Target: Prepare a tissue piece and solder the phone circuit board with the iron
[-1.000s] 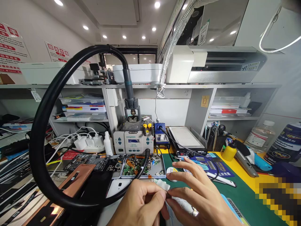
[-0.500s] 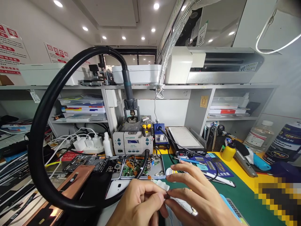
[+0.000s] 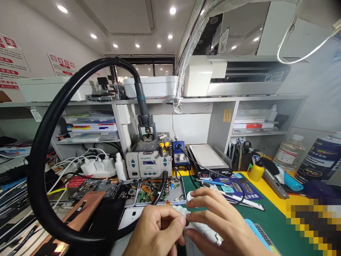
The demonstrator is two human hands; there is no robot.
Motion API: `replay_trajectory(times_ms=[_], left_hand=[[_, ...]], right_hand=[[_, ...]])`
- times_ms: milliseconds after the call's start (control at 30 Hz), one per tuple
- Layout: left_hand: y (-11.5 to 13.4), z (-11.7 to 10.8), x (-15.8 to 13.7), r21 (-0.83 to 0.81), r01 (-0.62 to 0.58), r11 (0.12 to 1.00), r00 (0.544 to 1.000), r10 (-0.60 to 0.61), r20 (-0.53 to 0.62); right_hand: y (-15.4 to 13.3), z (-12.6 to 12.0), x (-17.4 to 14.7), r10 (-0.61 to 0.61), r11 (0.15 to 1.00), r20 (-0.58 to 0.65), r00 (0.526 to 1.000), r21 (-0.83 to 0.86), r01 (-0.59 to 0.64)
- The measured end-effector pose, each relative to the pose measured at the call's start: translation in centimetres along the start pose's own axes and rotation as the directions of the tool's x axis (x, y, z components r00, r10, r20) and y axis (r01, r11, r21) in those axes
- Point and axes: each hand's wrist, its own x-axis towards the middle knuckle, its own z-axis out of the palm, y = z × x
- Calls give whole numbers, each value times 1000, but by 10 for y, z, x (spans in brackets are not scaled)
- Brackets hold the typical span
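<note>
At the bottom middle, my left hand (image 3: 157, 229) is closed, thumb and forefinger pinched at the tips. My right hand (image 3: 221, 220) meets it from the right, its thumb and a finger closing at the same spot while the other fingers arch above. Whatever sits between the fingertips is small, dark and mostly hidden. Under and behind the right hand lies a crumpled white tissue (image 3: 204, 229), with a small metallic part (image 3: 218, 239) at its right end. A white phone-like panel (image 3: 130, 217) is left of my left hand.
A thick black hose (image 3: 33, 170) loops across the left, from a hot-air station (image 3: 149, 165). Behind the hands is a tray of circuit boards (image 3: 183, 199). Phone parts (image 3: 85, 209) crowd the left. A heating plate (image 3: 209, 156), a white pen-like tool (image 3: 247, 202) and bottles (image 3: 257, 170) stand right.
The view has shifted slightly, so the background sits a little further left. Both hands stay together at the fingertips, with only a slight shift of the fingers.
</note>
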Motion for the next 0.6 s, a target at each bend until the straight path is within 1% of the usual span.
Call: replay_trajectory(times_ms=[167,300,500,600], left_hand=[[2,0,0,8,-12,1000,1000,12,-17],[3,1,-2,23,-18,1000,999,18,-30],[4,2,-4,42,-26,999,998,28,-51],[1,1,-2,23,-34,999,999,35,-35]], right_hand=[[9,12,-8,35,994,-38,999,109,-31],[9,13,-9,38,991,-54,998,128,-31],[1,4,-8,97,990,38,995,97,-100],[0,4,-7,115,988,53,992,97,-120]])
